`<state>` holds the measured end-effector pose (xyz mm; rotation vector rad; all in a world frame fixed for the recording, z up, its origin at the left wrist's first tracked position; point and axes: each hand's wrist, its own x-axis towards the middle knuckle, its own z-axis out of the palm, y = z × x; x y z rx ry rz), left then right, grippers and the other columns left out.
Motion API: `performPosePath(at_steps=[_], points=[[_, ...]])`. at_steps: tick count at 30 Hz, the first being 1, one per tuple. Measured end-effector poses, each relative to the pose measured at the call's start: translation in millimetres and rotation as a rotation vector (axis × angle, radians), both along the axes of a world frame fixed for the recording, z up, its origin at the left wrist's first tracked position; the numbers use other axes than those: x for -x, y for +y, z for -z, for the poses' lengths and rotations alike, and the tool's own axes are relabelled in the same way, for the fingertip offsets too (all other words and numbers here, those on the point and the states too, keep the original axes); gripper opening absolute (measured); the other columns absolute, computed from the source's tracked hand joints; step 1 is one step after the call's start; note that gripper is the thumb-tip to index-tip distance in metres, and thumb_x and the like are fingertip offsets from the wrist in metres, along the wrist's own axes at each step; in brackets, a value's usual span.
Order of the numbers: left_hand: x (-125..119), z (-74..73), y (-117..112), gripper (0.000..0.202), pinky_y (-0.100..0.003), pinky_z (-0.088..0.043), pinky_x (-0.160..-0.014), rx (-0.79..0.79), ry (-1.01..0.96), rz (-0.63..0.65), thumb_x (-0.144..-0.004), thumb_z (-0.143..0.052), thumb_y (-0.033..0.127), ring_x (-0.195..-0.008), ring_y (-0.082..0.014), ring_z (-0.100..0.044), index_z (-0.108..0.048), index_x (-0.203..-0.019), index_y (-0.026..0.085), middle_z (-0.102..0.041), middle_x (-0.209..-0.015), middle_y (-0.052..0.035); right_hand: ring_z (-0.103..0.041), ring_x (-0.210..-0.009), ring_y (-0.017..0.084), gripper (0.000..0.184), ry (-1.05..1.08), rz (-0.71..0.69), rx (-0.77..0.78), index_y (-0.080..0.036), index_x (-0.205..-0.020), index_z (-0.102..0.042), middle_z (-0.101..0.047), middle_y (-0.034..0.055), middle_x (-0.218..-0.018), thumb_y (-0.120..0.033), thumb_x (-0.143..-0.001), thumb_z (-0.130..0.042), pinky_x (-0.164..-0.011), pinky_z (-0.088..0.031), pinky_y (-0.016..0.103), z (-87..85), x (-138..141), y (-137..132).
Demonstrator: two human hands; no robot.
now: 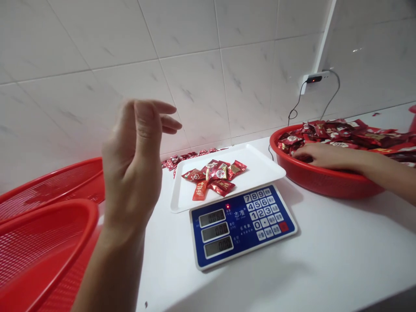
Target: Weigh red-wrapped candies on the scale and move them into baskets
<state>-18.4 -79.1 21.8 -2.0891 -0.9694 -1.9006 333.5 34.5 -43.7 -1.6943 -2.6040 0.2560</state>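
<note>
My left hand [134, 164] is raised in the air left of the digital scale [240, 260], fingers loosely stretched to the right, with nothing visible in it. My right hand [320, 155] reaches into a red plastic basin [328, 184] and touches the heap of small red wrapped packets [347, 130]; its fingertips are hidden among them. On the scale's white tray [260, 175] lies a small cluster of red and gold packets [214, 173]. The scale's blue panel has a keypad and three displays, the top one showing a small non-zero number.
Two red perforated baskets [65, 214] stand at the left edge. Behind the tray, more red packets [182, 160] lie along the tiled wall [195, 95]. A power strip [313, 80] with a black plug hangs on the wall, its cords running down behind the basin.
</note>
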Motion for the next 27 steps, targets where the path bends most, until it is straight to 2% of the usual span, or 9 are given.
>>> performPosePath(at_steps=[3, 7, 10, 13, 17, 19, 22, 24, 27], points=[[-0.5, 2.5, -0.1, 0.042, -0.035, -0.052, -0.082, 0.038, 0.034, -0.013, -0.100, -0.047, 0.056, -0.085, -0.0182, -0.067, -0.072, -0.100, 0.021, -0.068, -0.085, -0.0028, -0.068, -0.099, 0.026, 0.037, 0.050, -0.063, -0.005, -0.017, -0.105, -0.079, -0.075, 0.0109, -0.110, -0.013, -0.084, -0.049, -0.090, -0.049, 0.035, -2.7, -1.0, -0.1], [-1.0, 4.1, 0.1, 0.037, -0.035, -0.052, -0.083, 0.080, 0.061, -0.035, -0.102, -0.048, 0.050, -0.086, -0.0179, -0.067, -0.071, -0.100, 0.021, -0.070, -0.086, -0.0026, -0.063, -0.110, 0.031, 0.035, 0.132, -0.039, -0.300, -0.014, -0.106, -0.079, -0.074, 0.0150, -0.113, -0.030, -0.088, -0.053, -0.100, -0.044, 0.044, -11.0, 3.4, -5.9], [0.3, 2.2, -0.5, 0.035, -0.035, -0.052, -0.082, 0.063, 0.052, -0.036, -0.103, -0.049, 0.048, -0.084, -0.0171, -0.067, -0.071, -0.098, 0.021, -0.069, -0.085, -0.0017, -0.065, -0.108, 0.030, 0.039, 0.343, 0.128, -0.507, -0.010, -0.113, -0.076, -0.074, 0.0171, -0.115, -0.029, -0.091, -0.049, -0.097, -0.046, 0.041, -19.9, 16.6, -15.1], [2.4, -0.6, -2.0, 0.034, -0.035, -0.052, -0.081, 0.043, 0.032, -0.037, -0.104, -0.048, 0.046, -0.082, -0.0165, -0.067, -0.071, -0.098, 0.021, -0.068, -0.083, -0.0011, -0.068, -0.101, 0.030, 0.038, 0.411, 0.330, -0.616, -0.007, -0.115, -0.073, -0.075, 0.0188, -0.108, -0.022, -0.093, -0.047, -0.092, -0.048, 0.040, -24.0, 30.3, -20.9], [4.0, -2.5, -3.3, 0.032, -0.035, -0.051, -0.080, 0.049, 0.031, -0.049, -0.104, -0.047, 0.042, -0.081, -0.0160, -0.067, -0.071, -0.098, 0.022, -0.067, -0.082, -0.0009, -0.069, -0.086, 0.026, 0.024, 0.597, 0.376, -0.509, -0.011, -0.098, -0.073, -0.076, 0.0138, -0.091, -0.021, -0.092, -0.052, -0.085, -0.049, 0.038, -20.4, 36.3, -16.8], [3.9, -2.5, -3.5, 0.031, -0.034, -0.051, -0.080, 0.052, 0.037, -0.051, -0.104, -0.047, 0.041, -0.081, -0.0154, -0.067, -0.071, -0.098, 0.022, -0.067, -0.082, -0.0003, -0.069, -0.084, 0.023, 0.017, 0.828, 0.329, -0.412, -0.014, -0.089, -0.072, -0.076, 0.0104, -0.090, -0.024, -0.090, -0.057, -0.084, -0.051, 0.036, -19.3, 39.5, -15.0], [1.8, -1.8, -5.2, 0.030, -0.033, -0.052, -0.078, 0.050, 0.037, -0.037, -0.105, -0.047, 0.039, -0.080, -0.0144, -0.067, -0.071, -0.097, 0.023, -0.067, -0.082, 0.0009, -0.070, -0.080, 0.020, 0.015, 1.118, 0.213, -0.241, -0.019, -0.089, -0.072, -0.076, 0.0069, -0.088, -0.031, -0.089, -0.064, -0.077, -0.056, 0.034, -21.7, 57.5, -22.4], [-0.1, -1.3, -6.8, 0.030, -0.032, -0.052, -0.078, 0.056, 0.049, -0.040, -0.104, -0.047, 0.040, -0.080, -0.0143, -0.067, -0.071, -0.097, 0.024, -0.067, -0.081, 0.0015, -0.071, -0.076, 0.019, 0.017, 1.137, 0.106, -0.123, -0.021, -0.091, -0.073, -0.076, 0.0066, -0.087, -0.034, -0.091, -0.062, -0.070, -0.058, 0.033, -25.3, 77.1, -34.4], [0.9, -1.5, -5.0, 0.030, -0.034, -0.051, -0.077, 0.072, 0.051, -0.048, -0.102, -0.050, 0.043, -0.081, -0.0167, -0.067, -0.073, -0.098, 0.025, -0.069, -0.082, 0.0003, -0.071, -0.078, 0.017, 0.022, 1.012, -0.020, -0.025, -0.022, -0.095, -0.073, -0.077, 0.0064, -0.097, -0.032, -0.098, -0.054, -0.071, -0.059, 0.034, -32.9, 101.3, -51.1]])
